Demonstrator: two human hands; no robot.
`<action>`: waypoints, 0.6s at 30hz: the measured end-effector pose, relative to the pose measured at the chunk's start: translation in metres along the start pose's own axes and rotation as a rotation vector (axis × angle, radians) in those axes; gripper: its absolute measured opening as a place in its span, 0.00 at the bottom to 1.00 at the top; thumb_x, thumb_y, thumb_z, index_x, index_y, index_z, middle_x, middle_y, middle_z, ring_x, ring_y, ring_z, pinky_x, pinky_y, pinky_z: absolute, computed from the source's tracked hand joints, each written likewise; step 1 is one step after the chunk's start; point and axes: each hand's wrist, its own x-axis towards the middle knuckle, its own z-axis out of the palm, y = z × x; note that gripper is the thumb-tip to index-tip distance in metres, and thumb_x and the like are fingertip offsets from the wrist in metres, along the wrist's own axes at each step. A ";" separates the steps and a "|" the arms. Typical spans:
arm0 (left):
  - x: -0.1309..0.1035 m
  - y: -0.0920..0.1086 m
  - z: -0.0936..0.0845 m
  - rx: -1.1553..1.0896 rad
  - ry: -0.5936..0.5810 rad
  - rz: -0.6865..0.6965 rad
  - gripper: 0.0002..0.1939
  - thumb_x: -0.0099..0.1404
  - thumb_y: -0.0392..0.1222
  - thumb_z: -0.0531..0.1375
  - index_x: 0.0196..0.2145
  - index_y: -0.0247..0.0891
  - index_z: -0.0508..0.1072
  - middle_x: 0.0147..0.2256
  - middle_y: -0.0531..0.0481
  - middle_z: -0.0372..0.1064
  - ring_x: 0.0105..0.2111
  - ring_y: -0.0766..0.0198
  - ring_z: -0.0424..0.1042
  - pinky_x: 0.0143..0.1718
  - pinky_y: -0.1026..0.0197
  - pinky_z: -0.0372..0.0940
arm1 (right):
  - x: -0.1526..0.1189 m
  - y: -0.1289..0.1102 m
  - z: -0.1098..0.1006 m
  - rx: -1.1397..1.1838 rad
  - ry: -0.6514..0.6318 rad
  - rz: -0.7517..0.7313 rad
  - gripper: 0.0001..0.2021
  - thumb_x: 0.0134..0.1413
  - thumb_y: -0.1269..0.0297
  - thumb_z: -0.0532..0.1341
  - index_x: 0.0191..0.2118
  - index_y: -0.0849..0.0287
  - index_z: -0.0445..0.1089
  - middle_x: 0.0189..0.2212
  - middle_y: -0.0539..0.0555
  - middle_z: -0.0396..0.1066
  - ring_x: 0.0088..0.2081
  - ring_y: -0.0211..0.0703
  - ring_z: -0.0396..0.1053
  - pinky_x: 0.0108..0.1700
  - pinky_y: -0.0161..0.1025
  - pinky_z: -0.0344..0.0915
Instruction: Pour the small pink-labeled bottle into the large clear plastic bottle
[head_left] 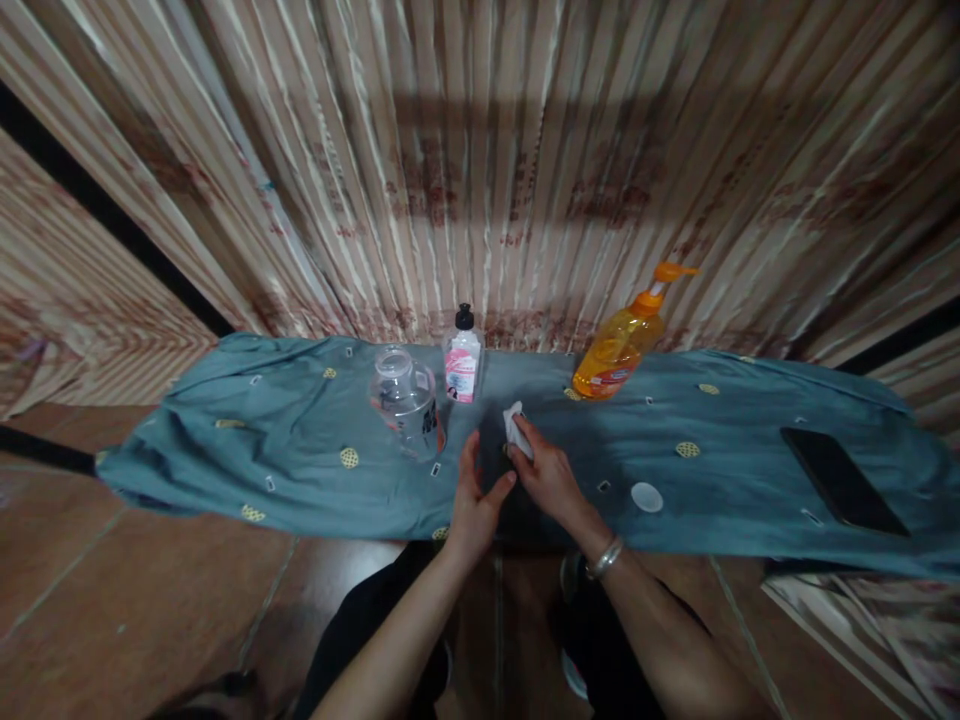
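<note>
My right hand (551, 478), with a silver bracelet at its wrist, grips a crumpled white tissue (516, 430) above the middle of the cloth-covered table (300, 440). Just left of it, my left hand (478, 505) has its fingers apart and holds nothing. A clear, wide plastic bottle without a cap (409, 408) stands to the left of my hands. Behind them is a small bottle with a black top and pink label (463, 362). An orange pump bottle (616, 350) stands behind and to the right. A round white cap (646, 497) lies right of my right hand.
A black phone (844, 480) lies at the right end of the table. Behind the table hangs a striped curtain (487, 180). Dark bars (112, 200) slant at both sides. My legs are below the front edge.
</note>
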 end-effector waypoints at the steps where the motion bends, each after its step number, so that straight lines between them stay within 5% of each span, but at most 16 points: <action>1: -0.001 -0.001 -0.004 0.047 -0.017 0.049 0.32 0.76 0.49 0.74 0.72 0.42 0.75 0.75 0.35 0.70 0.74 0.36 0.71 0.73 0.26 0.68 | -0.001 0.000 0.002 -0.057 -0.014 -0.043 0.29 0.74 0.64 0.60 0.76 0.58 0.73 0.69 0.67 0.83 0.67 0.61 0.85 0.71 0.58 0.80; 4: -0.001 0.001 -0.016 0.172 -0.062 0.186 0.40 0.69 0.43 0.76 0.75 0.45 0.71 0.77 0.36 0.67 0.80 0.36 0.64 0.81 0.27 0.58 | -0.003 0.001 0.004 -0.207 -0.023 -0.123 0.29 0.75 0.68 0.57 0.76 0.57 0.72 0.70 0.65 0.82 0.67 0.58 0.84 0.71 0.56 0.81; 9: -0.001 0.016 -0.036 0.336 -0.068 0.386 0.39 0.71 0.45 0.72 0.76 0.46 0.68 0.77 0.34 0.67 0.79 0.38 0.65 0.79 0.30 0.63 | -0.004 0.004 -0.008 -0.373 -0.039 -0.139 0.28 0.77 0.71 0.56 0.77 0.61 0.71 0.69 0.67 0.83 0.67 0.58 0.84 0.70 0.54 0.81; 18: 0.008 0.056 -0.082 0.456 0.130 0.567 0.42 0.73 0.52 0.72 0.78 0.48 0.64 0.75 0.34 0.65 0.76 0.36 0.67 0.78 0.27 0.61 | -0.017 -0.007 -0.028 -0.684 -0.206 -0.019 0.28 0.76 0.76 0.58 0.76 0.62 0.72 0.71 0.69 0.80 0.65 0.59 0.83 0.71 0.53 0.79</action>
